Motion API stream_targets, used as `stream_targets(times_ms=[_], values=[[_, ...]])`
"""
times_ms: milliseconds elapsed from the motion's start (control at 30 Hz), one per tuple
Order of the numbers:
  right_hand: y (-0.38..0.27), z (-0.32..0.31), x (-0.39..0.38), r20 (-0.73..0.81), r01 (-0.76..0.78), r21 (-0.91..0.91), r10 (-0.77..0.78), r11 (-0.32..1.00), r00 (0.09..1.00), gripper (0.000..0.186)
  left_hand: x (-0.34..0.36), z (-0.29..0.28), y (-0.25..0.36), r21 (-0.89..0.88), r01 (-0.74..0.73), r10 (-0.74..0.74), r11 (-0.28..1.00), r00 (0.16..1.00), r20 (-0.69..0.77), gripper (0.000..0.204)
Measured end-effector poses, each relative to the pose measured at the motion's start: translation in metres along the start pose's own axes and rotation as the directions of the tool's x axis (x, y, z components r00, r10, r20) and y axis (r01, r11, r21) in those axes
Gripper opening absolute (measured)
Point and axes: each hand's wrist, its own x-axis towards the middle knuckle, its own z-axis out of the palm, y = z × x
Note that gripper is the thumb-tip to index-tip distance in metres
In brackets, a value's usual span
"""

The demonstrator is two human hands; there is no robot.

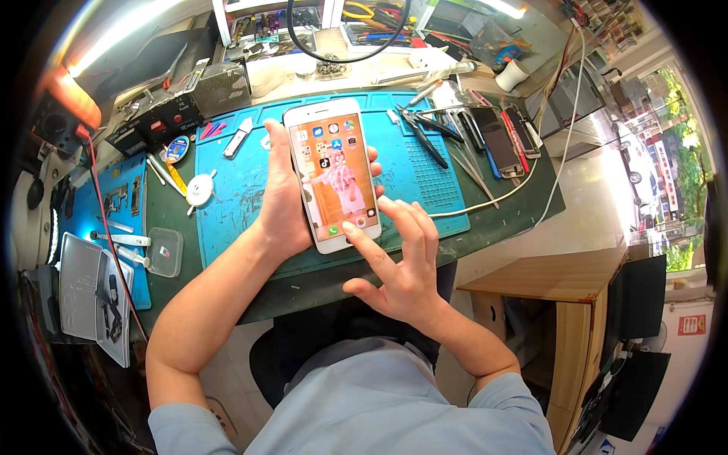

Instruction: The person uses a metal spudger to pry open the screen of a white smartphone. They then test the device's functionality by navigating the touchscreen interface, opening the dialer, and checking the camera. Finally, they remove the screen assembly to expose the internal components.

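Note:
A white-framed smartphone (334, 176) is lit up, showing app icons over an orange wallpaper with a figure in pink. My left hand (284, 199) is wrapped round it from behind, thumb along the left edge and fingertips showing at the right edge. It is held upright above a blue repair mat (227, 186). My right hand (402, 262) has its fingers apart and holds nothing. Its index fingertip is at the lower part of the screen, by the bottom row of icons; whether it touches the glass I cannot tell.
Black-handled pliers (425, 140), tweezers and disassembled phones (497, 144) lie right of the mat. At the left are a solder-wire spool (201, 189), a clear plastic box (164, 252) and an opened grey case (95, 296). A white cable (485, 203) crosses the right side. A wooden cabinet (546, 273) stands lower right.

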Motion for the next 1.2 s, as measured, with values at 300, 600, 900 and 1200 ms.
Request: stream_targets(times_ms=[300,600,900,1200], values=[[-0.003,0.003,0.005,-0.009,0.021,0.032,-0.021,0.999,1.000,0.063,-0.001,0.002,0.000,-0.005,0.001,-0.001,1.000,1.000,-0.018,0.108],[0.014,0.002,0.006,-0.268,-0.027,0.166,0.072,0.986,0.961,0.025,0.000,0.000,0.000,0.017,0.008,-0.008,1.000,1.000,0.013,0.107],[0.015,0.009,0.009,-0.303,-0.090,0.149,0.132,0.985,0.944,0.026,0.001,0.000,-0.001,0.043,0.016,-0.017,0.999,0.999,0.041,0.108],[0.019,-0.001,0.028,-0.259,-0.076,0.068,0.091,0.995,0.962,0.046,0.000,0.000,-0.001,0.025,0.040,-0.042,0.999,0.998,0.051,0.110]])
